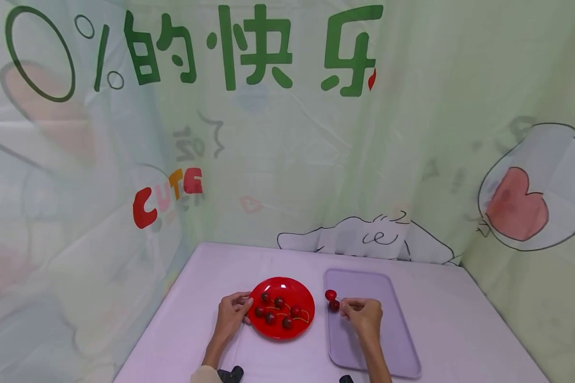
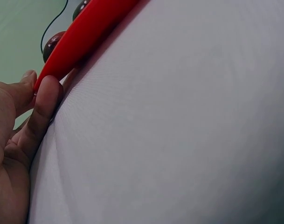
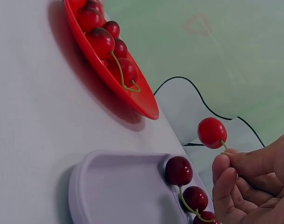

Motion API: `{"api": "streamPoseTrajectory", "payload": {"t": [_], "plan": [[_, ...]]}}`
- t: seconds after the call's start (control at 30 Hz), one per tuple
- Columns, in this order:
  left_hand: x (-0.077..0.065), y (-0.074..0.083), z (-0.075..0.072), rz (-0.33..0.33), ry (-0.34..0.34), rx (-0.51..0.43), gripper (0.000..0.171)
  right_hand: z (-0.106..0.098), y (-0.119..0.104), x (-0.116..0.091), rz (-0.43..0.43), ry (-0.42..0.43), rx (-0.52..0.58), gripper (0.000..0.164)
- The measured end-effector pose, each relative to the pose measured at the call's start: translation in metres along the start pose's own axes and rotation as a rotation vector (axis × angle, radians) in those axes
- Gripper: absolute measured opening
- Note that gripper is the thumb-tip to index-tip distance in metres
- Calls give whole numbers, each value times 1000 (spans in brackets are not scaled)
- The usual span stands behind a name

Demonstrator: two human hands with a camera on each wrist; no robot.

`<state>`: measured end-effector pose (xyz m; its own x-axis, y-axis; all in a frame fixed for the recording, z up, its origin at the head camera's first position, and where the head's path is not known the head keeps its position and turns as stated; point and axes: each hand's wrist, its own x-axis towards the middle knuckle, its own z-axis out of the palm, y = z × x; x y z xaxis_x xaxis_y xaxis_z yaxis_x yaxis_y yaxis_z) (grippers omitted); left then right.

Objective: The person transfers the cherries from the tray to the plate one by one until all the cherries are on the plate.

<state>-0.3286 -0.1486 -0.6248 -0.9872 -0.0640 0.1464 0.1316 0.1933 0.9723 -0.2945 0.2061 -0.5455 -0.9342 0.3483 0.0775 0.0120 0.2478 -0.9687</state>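
Observation:
My left hand (image 1: 232, 316) holds the red plate (image 1: 287, 286) by its left rim. In the left wrist view, the thumb is at the rim and the fingers (image 2: 46, 100) are under it. Several dark red cherries (image 1: 270, 318) with stems lie on the plate. Over the left part of the lilac tray (image 1: 359, 282), my right hand (image 1: 364, 318) pinches the stem of a bright red cherry (image 3: 211, 133). Darker cherries (image 3: 179, 171) show at the tray below it, two joined by a green stem; part of this group is hidden behind the hand in the head view.
Plate and tray stand side by side on a pale table (image 1: 211, 276), with a narrow gap between them. A printed curtain (image 1: 278, 159) hangs behind the table and along its sides. Dark objects (image 1: 231, 375) show near each forearm at the bottom edge.

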Motion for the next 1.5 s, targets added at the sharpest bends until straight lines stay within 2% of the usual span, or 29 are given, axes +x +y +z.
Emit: {"api": "streamPoseTrajectory", "payload": {"t": [0.4,0.6,0.93,1.13,1.5], "plan": [[-2,2,1,-3,-3,14,35,15,-5,-8,-9,-66,16,12],[-5,4,1,26,4,25,36,21,-3,-10,7,-80,59,12],[-4,2,0,10,2,30,36,32,-10,-11,17,-106,12,10],[-6,4,0,32,3,7,35,37,-12,-13,24,-118,3,11],[-2,-1,-1,5,-10,8,36,44,-11,-15,-22,-133,-14,8]]}}
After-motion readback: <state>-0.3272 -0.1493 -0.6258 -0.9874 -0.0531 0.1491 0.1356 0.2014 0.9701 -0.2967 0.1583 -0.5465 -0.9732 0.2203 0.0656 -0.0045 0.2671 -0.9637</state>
